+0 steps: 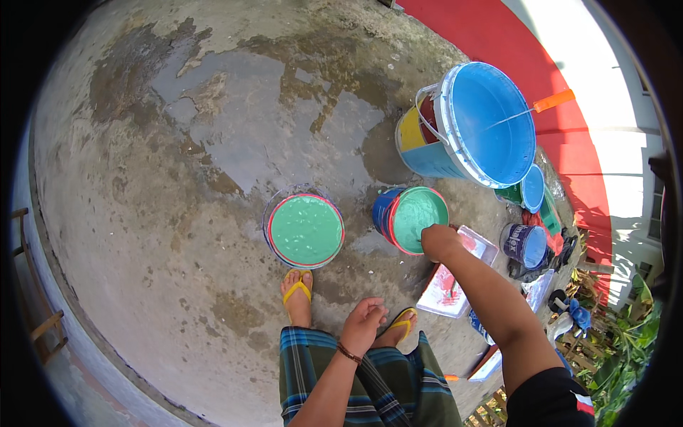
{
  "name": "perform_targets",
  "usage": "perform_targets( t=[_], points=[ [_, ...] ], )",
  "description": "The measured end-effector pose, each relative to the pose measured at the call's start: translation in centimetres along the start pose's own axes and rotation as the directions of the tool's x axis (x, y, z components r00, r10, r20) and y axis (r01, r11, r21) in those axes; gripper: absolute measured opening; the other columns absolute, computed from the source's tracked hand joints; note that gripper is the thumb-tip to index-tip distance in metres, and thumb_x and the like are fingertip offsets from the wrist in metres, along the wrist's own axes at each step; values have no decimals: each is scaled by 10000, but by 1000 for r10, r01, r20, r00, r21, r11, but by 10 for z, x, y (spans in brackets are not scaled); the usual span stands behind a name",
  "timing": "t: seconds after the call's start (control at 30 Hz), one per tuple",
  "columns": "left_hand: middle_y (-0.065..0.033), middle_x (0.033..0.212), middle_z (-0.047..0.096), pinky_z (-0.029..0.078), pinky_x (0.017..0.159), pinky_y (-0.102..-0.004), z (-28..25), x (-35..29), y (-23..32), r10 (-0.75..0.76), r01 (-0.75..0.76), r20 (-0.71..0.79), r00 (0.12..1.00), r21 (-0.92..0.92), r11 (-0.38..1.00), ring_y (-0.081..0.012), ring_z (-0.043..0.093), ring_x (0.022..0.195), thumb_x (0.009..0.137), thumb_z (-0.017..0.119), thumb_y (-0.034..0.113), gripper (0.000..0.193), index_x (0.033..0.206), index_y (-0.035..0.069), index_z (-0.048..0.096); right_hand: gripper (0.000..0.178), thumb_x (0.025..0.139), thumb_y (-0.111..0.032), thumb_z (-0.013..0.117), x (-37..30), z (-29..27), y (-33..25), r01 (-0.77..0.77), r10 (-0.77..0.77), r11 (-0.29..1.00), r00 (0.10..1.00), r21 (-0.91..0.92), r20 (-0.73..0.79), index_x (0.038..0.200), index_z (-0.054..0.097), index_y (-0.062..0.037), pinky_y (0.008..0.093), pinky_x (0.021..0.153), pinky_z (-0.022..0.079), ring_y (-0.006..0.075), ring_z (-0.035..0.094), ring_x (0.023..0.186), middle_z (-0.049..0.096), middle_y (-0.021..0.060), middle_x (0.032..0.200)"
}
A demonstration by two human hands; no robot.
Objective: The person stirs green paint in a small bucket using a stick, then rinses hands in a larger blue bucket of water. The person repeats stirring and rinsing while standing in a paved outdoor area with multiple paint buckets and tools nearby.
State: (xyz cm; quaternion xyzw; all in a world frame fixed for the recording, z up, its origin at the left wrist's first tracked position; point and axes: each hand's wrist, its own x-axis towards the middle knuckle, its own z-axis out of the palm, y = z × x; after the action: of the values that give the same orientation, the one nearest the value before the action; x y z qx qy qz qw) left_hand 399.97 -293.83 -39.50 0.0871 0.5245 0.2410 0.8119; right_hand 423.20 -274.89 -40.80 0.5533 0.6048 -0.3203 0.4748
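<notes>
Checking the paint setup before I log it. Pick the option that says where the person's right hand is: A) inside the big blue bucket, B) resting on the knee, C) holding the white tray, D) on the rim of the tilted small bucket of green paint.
D: the right hand grips the near rim of the tilted small bucket with green paint inside.

right hand: fingers curl over the near rim of the tilted green-filled paint can; grip unclear
white paint tray: partly behind the right forearm
small cans by the big blue bucket: overlapped, contents unreadable
</notes>
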Motion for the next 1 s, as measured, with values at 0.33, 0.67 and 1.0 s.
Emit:
perform_targets(
  t=[0.33, 0.67, 1.0],
  points=[
    [-73, 1030, 683, 493, 779, -260, -1, -4, 3, 7, -7, 0, 1000, 1, 1000, -128, 628, 864, 1016, 544, 184, 278, 1240, 23, 573, 269, 905, -99, 530, 9, -2, 8, -51, 49, 999, 991, -9, -126, 1085, 718, -28, 460, 871, 562, 373, 684, 1043, 689, 233, 1126],
    [-72, 1041, 678, 494, 780, -257, -1, -3, 1, 14, -14, 9, 1000, -7, 1000, -124, 623, 873, 1015, 549, 186, 272, 1234, 28, 579, 266, 900, -94, 550, -1, -8, 0, -20, 19, 997, 1000, -73, -9, 1095, 717, -28, 439, 864, 570, 350, 686, 1063, 700, 211, 1127],
    [-73, 1043, 682, 494, 782, -252, -1, -3, -1, 34, -34, 5, 999, 9, 999, -119, 626, 874, 1017, 548, 188, 266, 1233, 35, 578, 250, 859, -56, 583, 6, -9, 3, -51, 54, 998, 987, 30, -149, 1065, 722, -28, 454, 865, 565, 362, 691, 1036, 689, 229, 1133]
  ],
)
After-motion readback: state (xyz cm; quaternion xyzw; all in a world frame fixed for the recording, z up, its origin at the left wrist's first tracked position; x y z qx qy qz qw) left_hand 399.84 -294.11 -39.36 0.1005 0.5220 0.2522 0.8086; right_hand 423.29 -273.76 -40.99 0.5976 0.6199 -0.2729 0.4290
